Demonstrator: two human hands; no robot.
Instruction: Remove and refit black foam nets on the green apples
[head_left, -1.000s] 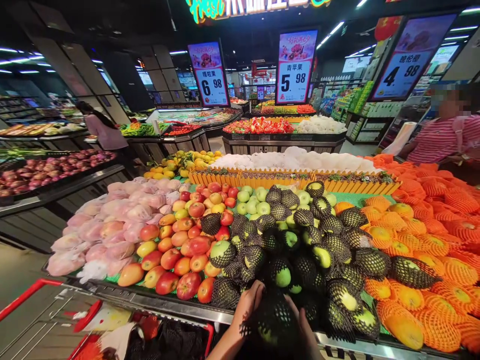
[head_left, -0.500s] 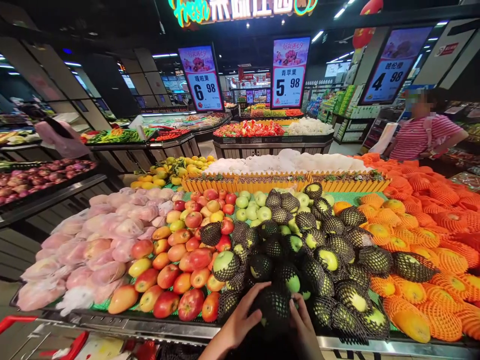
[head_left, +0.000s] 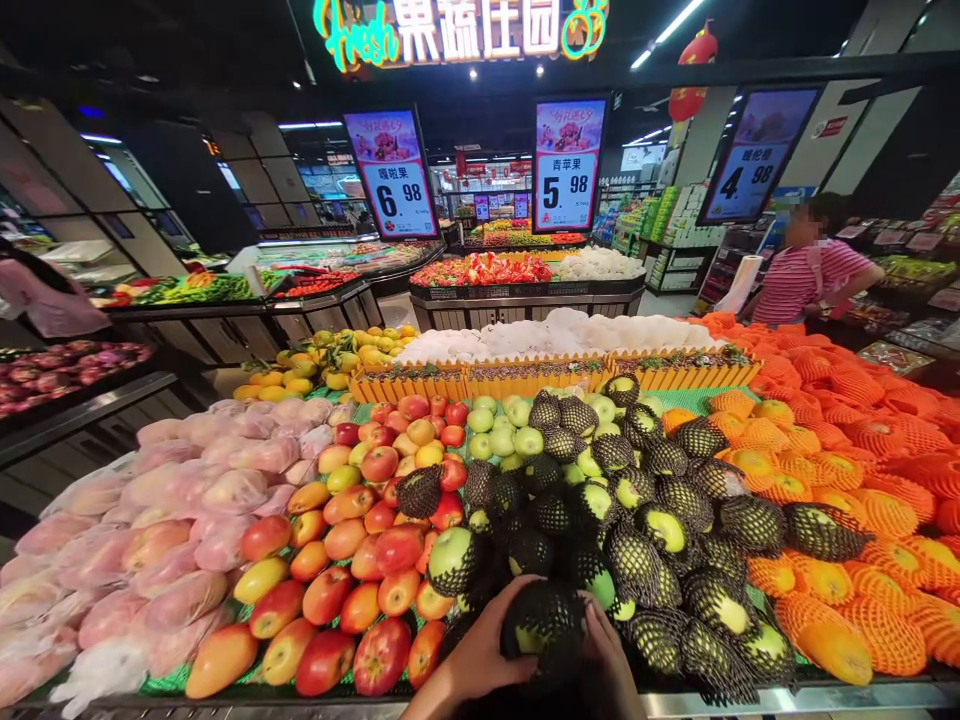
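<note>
Between my two hands, at the near edge of the fruit display, is a green apple in a black foam net point(head_left: 546, 632). My left hand point(head_left: 491, 640) curls around its left side, thumb toward me. Fingers of my right hand point(head_left: 600, 635) press on its right side. Net-covered green apples point(head_left: 660, 530) are heaped just beyond and to the right of my hands. To the left lie bare red apples point(head_left: 382, 655), and a half-netted green apple point(head_left: 451, 560) sits close by my left hand. Shadow darkens the held fruit.
Pink bagged fruit point(head_left: 180, 540) fills the left side; oranges in orange nets point(head_left: 847, 600) fill the right. A low yellow fence point(head_left: 540, 378) crosses the back, with white-wrapped fruit point(head_left: 555, 335) behind. A metal rail point(head_left: 720, 700) edges the display. One person in a striped shirt point(head_left: 806, 265) stands at the right.
The view has tilted up slightly and shifted. Both hands still hold the netted apple, which has turned so that more of its green skin shows. The cart at lower left has left the view.
</note>
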